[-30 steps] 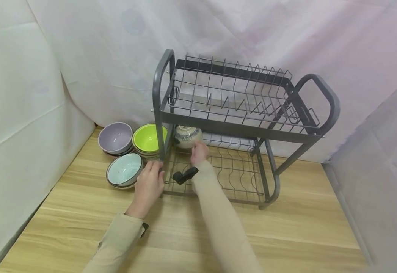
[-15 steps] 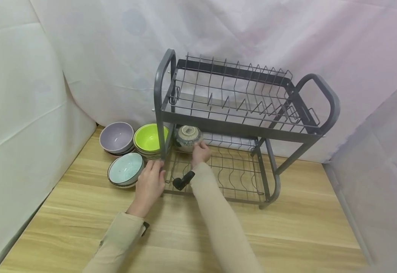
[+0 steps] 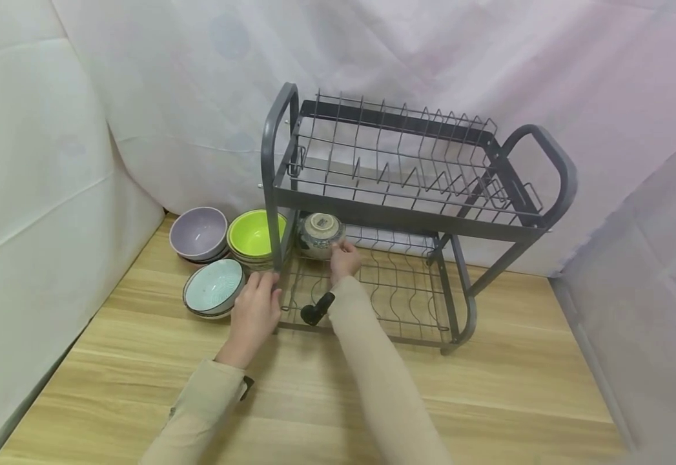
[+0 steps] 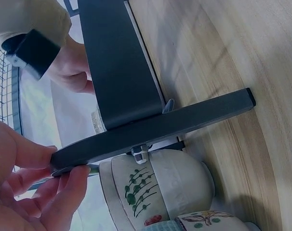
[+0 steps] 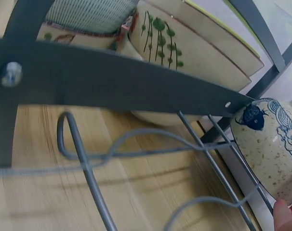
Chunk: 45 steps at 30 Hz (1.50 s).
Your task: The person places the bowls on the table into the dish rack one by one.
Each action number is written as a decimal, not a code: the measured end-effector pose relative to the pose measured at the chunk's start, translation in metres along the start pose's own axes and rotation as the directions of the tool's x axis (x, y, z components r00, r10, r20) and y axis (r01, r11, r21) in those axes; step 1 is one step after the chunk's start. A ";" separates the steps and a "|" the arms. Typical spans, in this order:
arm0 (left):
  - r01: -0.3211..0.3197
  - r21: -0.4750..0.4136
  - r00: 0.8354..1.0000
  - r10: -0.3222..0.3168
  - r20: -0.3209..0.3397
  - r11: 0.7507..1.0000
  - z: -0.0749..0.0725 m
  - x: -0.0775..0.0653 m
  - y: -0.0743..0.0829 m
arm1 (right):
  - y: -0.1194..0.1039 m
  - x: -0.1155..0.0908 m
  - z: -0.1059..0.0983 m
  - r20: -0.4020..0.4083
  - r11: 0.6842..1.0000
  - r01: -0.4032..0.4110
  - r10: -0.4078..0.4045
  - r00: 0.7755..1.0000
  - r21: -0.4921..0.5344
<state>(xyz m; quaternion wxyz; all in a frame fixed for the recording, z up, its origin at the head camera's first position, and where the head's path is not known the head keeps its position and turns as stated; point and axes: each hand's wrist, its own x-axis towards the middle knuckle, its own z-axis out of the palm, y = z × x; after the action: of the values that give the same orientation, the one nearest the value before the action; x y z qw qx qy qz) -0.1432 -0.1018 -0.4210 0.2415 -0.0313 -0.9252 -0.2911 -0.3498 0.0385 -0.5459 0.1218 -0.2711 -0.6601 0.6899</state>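
Note:
A blue-patterned bowl (image 3: 319,235) sits upside down at the back left of the rack's lower tier, its foot ring facing up. My right hand (image 3: 345,259) pinches the bowl's right side; in the right wrist view just a fingertip (image 5: 284,215) shows by the speckled bowl (image 5: 269,144). My left hand (image 3: 255,305) grips the front left post of the dark metal dish rack (image 3: 367,208). In the left wrist view, thumb and fingers of the left hand (image 4: 37,180) are closed around that post (image 4: 151,130).
Left of the rack stand stacked bowls: a purple bowl (image 3: 199,234), a lime-green bowl (image 3: 253,234) and a light-blue bowl (image 3: 214,286). The rack's upper tier (image 3: 396,152) overhangs the lower wire shelf (image 3: 396,290). White cloth (image 3: 157,97) hangs behind the wooden table (image 3: 489,387).
The blue-patterned bowl has tipped so its foot ring turned upward on the lower tier, with the right hand still at its side and shifted slightly right. The left hand has stayed on the post.

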 end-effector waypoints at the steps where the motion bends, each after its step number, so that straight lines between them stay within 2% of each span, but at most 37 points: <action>1: -0.001 0.003 1.000 0.001 0.000 1.000 0.000 0.000 0.000 | -0.010 -0.009 -0.005 0.025 1.000 -0.007 0.007 1.000 0.002; 2: -0.002 0.004 1.000 0.002 0.000 1.000 0.000 0.000 -0.001 | -0.021 -0.020 -0.010 0.045 1.000 -0.009 0.009 0.999 -0.004; 3: -0.002 0.005 1.000 0.002 0.001 1.000 0.000 0.000 -0.001 | -0.023 -0.019 -0.011 0.052 1.000 -0.003 0.005 0.999 -0.022; 7: -0.003 0.003 1.000 0.003 0.014 1.000 0.000 0.000 -0.001 | -0.078 -0.065 -0.036 0.143 0.997 -0.030 0.040 0.989 -0.073; 9: -0.004 -0.001 1.000 0.004 0.018 1.000 0.000 0.000 -0.001 | -0.096 -0.077 -0.047 0.172 0.996 -0.020 0.034 0.984 -0.083; 13: -0.003 0.001 1.000 0.003 0.017 1.000 0.001 0.001 -0.001 | -0.118 -0.092 -0.071 0.303 0.999 -0.014 0.026 0.953 -0.041; 16: -0.004 0.005 1.000 0.004 0.010 1.000 0.001 0.001 -0.002 | -0.129 -0.103 -0.089 0.390 0.999 -0.023 0.010 0.921 0.029; 20: -0.008 0.004 1.000 0.008 0.007 1.000 0.001 0.002 -0.002 | -0.132 -0.112 -0.110 0.412 0.991 -0.012 -0.044 0.910 0.132; 25: 0.013 0.008 1.000 -0.013 0.026 1.000 -0.001 0.001 -0.002 | -0.135 -0.120 -0.141 0.434 0.967 -0.005 -0.111 0.894 0.257; 31: 0.019 0.008 0.999 -0.019 0.040 1.000 -0.002 0.001 -0.003 | -0.151 -0.136 -0.189 0.480 0.956 -0.032 -0.117 0.869 0.292; 35: 0.010 0.004 0.999 -0.010 0.035 1.000 -0.002 0.001 -0.002 | -0.161 -0.142 -0.223 0.465 0.946 0.017 -0.174 0.868 0.322; 36: 0.007 0.002 0.999 -0.007 0.034 1.000 -0.002 0.001 -0.001 | -0.163 -0.142 -0.231 0.456 0.938 0.040 -0.205 0.866 0.345; 38: 0.002 0.000 0.999 -0.002 0.033 1.000 -0.002 0.001 -0.001 | -0.167 -0.140 -0.247 0.425 0.898 0.096 -0.294 0.856 0.430; 40: 0.000 -0.003 1.000 0.000 0.031 1.000 -0.002 0.001 0.000 | -0.172 -0.134 -0.262 0.385 0.825 0.139 -0.397 0.833 0.548; 42: -0.001 -0.001 1.000 0.001 0.031 1.000 -0.001 0.001 0.000 | -0.177 -0.125 -0.277 0.306 0.727 0.189 -0.490 0.816 0.660; 43: -0.001 0.001 0.999 0.001 0.032 1.000 -0.001 0.001 0.000 | -0.180 -0.119 -0.284 0.248 0.682 0.227 -0.524 0.815 0.696; 45: 0.000 0.006 0.999 0.000 0.034 1.000 -0.001 0.001 0.001 | -0.186 -0.109 -0.296 0.115 0.633 0.329 -0.555 0.824 0.701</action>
<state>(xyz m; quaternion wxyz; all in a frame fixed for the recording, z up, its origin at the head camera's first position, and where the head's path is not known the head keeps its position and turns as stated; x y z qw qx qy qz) -0.1434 -0.1018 -0.4195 0.2258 -0.0356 -0.9300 -0.2879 -0.1369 0.2501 -0.3360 0.2673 0.0773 -0.4331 0.8573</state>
